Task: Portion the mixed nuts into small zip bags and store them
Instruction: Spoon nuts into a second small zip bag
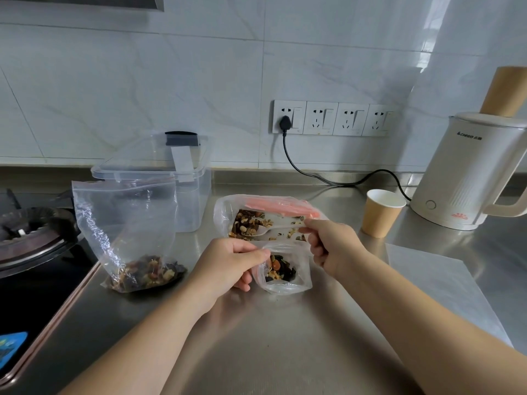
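Observation:
A small clear zip bag (285,283) with a portion of mixed nuts in its bottom stands on the steel counter. My left hand (228,263) pinches its top left edge and my right hand (330,243) pinches its top right edge. Just behind it lies the large bag of mixed nuts (256,218) with a pink zip strip, and a white plastic spoon (265,230) rests inside it. To the left, another clear zip bag (128,238) stands upright with nuts at its bottom. Behind that one sits a clear plastic storage box (188,192) with its lid resting askew.
A gas hob (31,238) fills the left side, beyond the counter's edge. A brown paper cup (380,213) and a cream electric kettle (467,172) with its black cable stand at the right. A flat clear sheet (427,280) lies on the counter near my right forearm.

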